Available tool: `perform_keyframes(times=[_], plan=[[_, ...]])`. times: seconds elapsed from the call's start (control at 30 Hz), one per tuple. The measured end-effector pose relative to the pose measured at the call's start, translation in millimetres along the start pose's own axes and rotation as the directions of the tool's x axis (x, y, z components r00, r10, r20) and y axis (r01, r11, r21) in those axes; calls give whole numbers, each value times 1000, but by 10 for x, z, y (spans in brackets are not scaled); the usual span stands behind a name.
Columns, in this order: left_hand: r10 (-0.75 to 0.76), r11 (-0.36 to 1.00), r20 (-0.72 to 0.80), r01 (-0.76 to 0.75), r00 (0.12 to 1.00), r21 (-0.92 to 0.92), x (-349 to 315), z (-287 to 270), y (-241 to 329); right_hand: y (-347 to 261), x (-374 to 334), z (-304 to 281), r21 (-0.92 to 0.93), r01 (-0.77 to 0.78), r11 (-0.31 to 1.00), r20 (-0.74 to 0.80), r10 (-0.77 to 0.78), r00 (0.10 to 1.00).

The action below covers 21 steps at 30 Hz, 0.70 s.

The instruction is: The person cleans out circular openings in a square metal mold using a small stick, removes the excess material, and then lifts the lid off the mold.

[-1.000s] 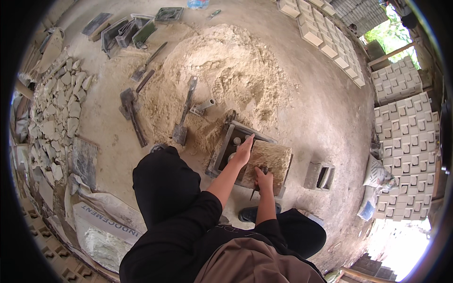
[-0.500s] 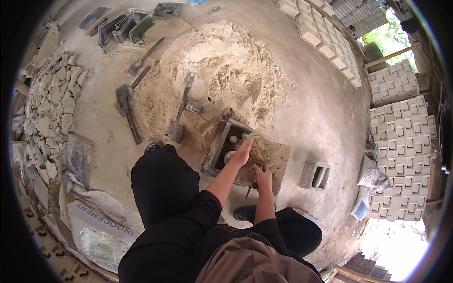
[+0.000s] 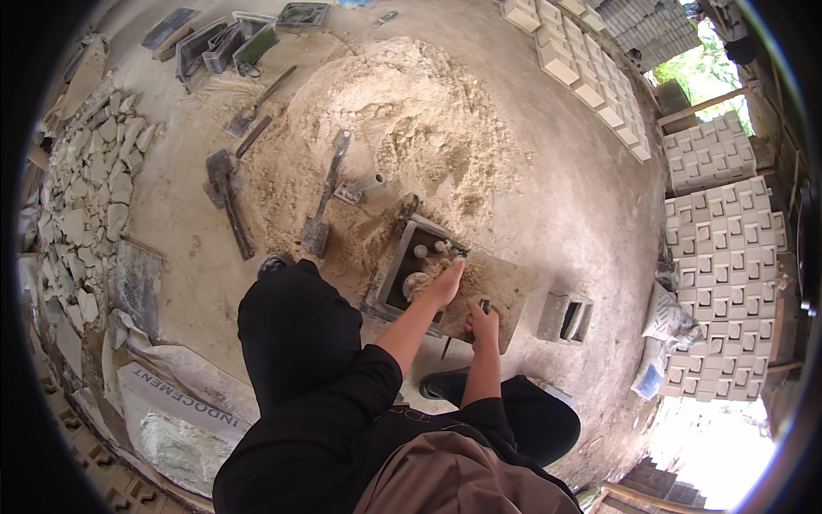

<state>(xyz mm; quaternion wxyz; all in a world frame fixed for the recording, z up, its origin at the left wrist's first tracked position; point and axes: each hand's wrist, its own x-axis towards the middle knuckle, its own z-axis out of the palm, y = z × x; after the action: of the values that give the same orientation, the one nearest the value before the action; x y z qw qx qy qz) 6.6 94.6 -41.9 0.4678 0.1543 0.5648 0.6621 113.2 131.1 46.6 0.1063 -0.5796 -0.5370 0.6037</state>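
Note:
In front of me stands a rectangular metal mould (image 3: 384, 287) with round pegs (image 3: 420, 251) inside. Beside it on the right, a flat board (image 3: 514, 295) carries loose sandy mix (image 3: 479, 278). My left hand (image 3: 445, 284) lies with fingers stretched out against the mix at the mould's right rim, and some mix is inside the mould. My right hand (image 3: 484, 327) is closed round a short dark handle (image 3: 485, 305) over the board's near part; what the handle belongs to is not clear. A thin rod (image 3: 446, 347) sticks out below the board.
Beyond the mould rises a big pile of sandy mix (image 3: 402, 103). A shovel (image 3: 315, 233) and a hammer-like tool (image 3: 227, 193) lie left of it. One hollow block (image 3: 565, 318) stands at right, before stacked blocks (image 3: 719, 283). Broken slabs (image 3: 94, 188) fill the far left.
My left hand has moved slightly down and right, and mix has slid from the board into the mould. My right hand has shifted a little to the right.

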Motion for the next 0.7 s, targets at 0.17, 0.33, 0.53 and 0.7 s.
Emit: perform_keyframes(times=[0.17,0.33,0.53,0.7], plan=[[232,888,58,-235,971,396,27,59,-204,14,36,-94,-175,83,981,-87,-99,991],[125,957,-63,-104,990,269,-61,59,-1,97,158,-280,-358,127,925,-110,-177,978],[115,466,-163,92,980,880,-300,23,33,155,164,-143,-665,248,704,-68,-388,919],[100,202,-178,155,979,967,-314,79,-87,185,228,-239,-446,150,882,-120,-225,967]])
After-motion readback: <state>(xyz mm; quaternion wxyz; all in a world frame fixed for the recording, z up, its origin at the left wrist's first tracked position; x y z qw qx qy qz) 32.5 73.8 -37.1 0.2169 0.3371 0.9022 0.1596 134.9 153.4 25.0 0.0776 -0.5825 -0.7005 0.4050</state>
